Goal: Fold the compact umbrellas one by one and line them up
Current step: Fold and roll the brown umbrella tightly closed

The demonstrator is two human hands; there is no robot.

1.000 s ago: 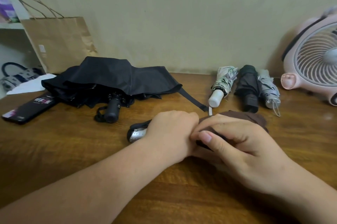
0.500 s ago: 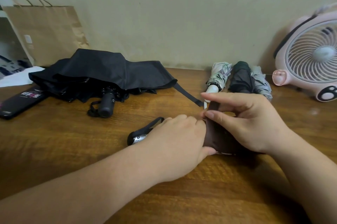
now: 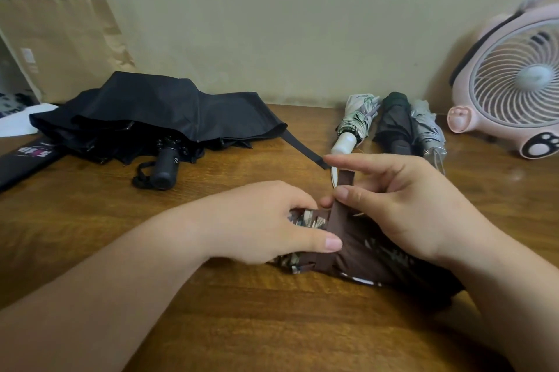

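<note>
A brown patterned compact umbrella [image 3: 369,253] lies rolled on the wooden table [image 3: 242,326] in front of me. My left hand [image 3: 266,220] grips its left part, thumb on the fabric. My right hand [image 3: 402,205] pinches the brown closing strap [image 3: 340,205] between thumb and fingers, holding it upright over the roll. At the back lie three folded umbrellas side by side: white [image 3: 355,123], dark [image 3: 394,126] and silver [image 3: 428,132]. A black umbrella [image 3: 157,117] lies loosely collapsed at the left, handle [image 3: 165,162] toward me.
A pink desk fan [image 3: 514,87] stands at the back right. A brown paper bag [image 3: 60,41] leans against the wall at the back left. A dark flat packet [image 3: 27,159] lies at the left edge, with white paper [image 3: 18,122] behind it.
The brown umbrella has been turned and drawn nearer, showing its patterned side. My right hand has lifted the strap up over the roll. Its handle end, seen earlier, is hidden under my left hand.
</note>
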